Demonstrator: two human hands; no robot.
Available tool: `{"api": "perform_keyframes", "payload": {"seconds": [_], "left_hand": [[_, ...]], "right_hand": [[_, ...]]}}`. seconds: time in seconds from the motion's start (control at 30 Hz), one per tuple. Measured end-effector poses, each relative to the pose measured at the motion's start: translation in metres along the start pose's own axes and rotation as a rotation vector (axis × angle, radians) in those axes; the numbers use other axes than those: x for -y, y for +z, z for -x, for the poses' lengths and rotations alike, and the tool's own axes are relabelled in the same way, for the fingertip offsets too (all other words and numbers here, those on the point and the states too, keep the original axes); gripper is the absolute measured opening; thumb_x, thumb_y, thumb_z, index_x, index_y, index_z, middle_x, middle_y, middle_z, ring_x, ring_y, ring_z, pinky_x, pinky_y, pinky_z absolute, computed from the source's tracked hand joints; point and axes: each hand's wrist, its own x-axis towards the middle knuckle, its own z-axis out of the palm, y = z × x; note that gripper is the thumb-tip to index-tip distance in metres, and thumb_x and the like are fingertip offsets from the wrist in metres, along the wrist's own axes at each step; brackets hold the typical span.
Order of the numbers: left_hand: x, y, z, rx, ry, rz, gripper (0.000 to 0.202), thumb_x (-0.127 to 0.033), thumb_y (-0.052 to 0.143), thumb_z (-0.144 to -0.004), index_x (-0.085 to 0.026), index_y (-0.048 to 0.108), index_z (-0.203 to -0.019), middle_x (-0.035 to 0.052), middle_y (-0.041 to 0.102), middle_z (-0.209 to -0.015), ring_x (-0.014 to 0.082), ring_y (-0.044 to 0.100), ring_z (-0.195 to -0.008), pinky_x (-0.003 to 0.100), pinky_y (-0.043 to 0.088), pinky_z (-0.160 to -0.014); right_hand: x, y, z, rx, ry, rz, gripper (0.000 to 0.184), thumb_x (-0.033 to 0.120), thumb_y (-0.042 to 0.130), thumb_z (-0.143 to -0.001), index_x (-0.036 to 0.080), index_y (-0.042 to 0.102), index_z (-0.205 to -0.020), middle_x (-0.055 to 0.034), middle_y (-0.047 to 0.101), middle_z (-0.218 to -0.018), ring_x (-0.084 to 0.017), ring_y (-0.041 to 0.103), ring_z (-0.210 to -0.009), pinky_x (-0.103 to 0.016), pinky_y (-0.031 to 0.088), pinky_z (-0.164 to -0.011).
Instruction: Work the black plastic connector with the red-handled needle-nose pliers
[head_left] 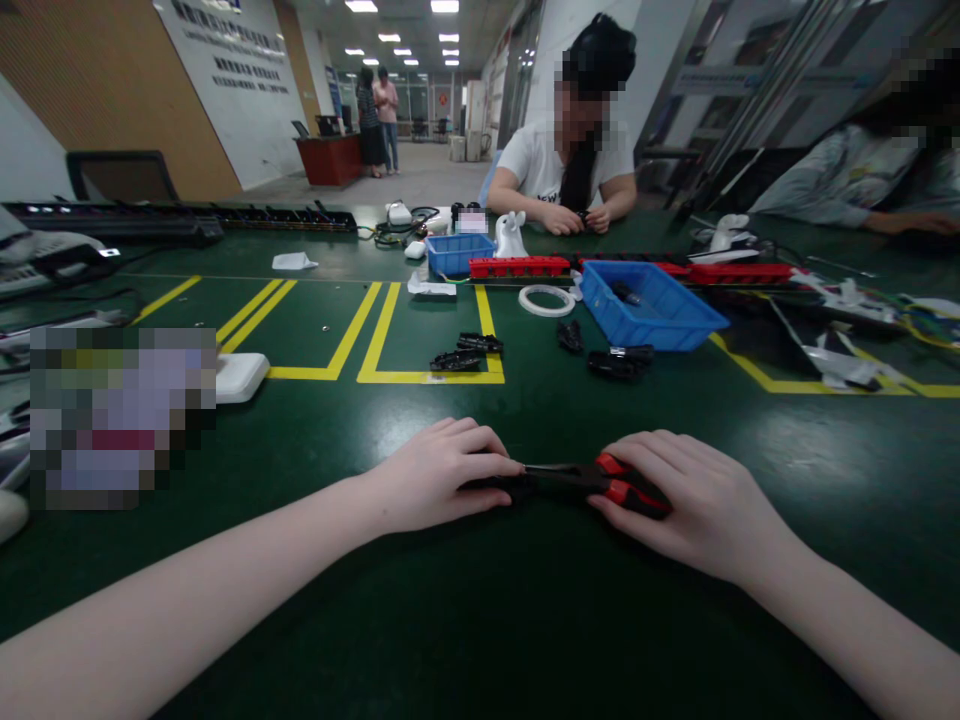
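My right hand (686,495) is closed around the red and black handles of a pair of pliers (577,480), whose dark jaws point left. Pinched between the thumb and fingers of my left hand (450,475) is a small black part (517,487), at the tip of the pliers. Its exact kind is hard to make out against the dark table. Both hands are low over the green tabletop (525,620), and the pliers' jaws meet the black part between them.
Beyond my hands lie black parts (465,352), more black pieces (621,362), a blue bin (649,310), a smaller blue bin (459,254) and a tape roll (546,300). A white box (241,378) sits left. Across the table a person (570,165) handles something small.
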Motion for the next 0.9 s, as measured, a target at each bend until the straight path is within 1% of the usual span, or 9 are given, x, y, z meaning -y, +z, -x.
{"api": "perform_keyframes", "payload": {"seconds": [0.2,0.47,0.73,0.9], "left_hand": [[0.0008,0.0001,0.0002,0.014,0.003,0.006,0.029,-0.027,0.061,-0.098,-0.023,0.062,-0.127,0.0068,0.064,-0.119,0.0218,0.060,-0.103,0.036,0.051,-0.084],[0.0002,-0.0012,-0.0007,0.016,-0.001,0.014,0.029,-0.026,0.062,-0.097,-0.022,0.062,-0.126,0.0060,0.064,-0.119,0.0219,0.060,-0.103,0.037,0.051,-0.084],[0.0003,-0.0011,-0.0011,0.017,0.002,0.006,0.029,-0.026,0.063,-0.097,-0.022,0.062,-0.126,0.0064,0.064,-0.118,0.0220,0.060,-0.103,0.036,0.051,-0.084],[0.0007,-0.0008,-0.0011,0.018,0.003,0.006,0.029,-0.025,0.062,-0.097,-0.022,0.062,-0.126,0.0063,0.064,-0.119,0.0220,0.059,-0.103,0.036,0.050,-0.083]], "right_hand": [[0.0022,0.0006,-0.0007,-0.004,-0.006,-0.012,0.026,0.041,0.058,-0.094,0.016,0.062,-0.101,-0.0095,0.072,-0.091,-0.022,0.068,-0.077,-0.034,0.052,-0.065],[0.0055,-0.0023,-0.0013,0.021,0.036,-0.073,0.024,0.040,0.059,-0.093,0.018,0.063,-0.101,-0.0088,0.072,-0.090,-0.022,0.068,-0.075,-0.034,0.053,-0.064],[0.0027,-0.0005,0.0001,0.048,0.008,-0.045,0.025,0.041,0.056,-0.095,0.018,0.060,-0.101,-0.0089,0.070,-0.089,-0.021,0.067,-0.074,-0.033,0.054,-0.063],[0.0035,-0.0006,-0.0007,0.037,0.016,-0.082,0.024,0.040,0.058,-0.094,0.018,0.061,-0.101,-0.0084,0.070,-0.089,-0.021,0.068,-0.075,-0.033,0.054,-0.064]]}}
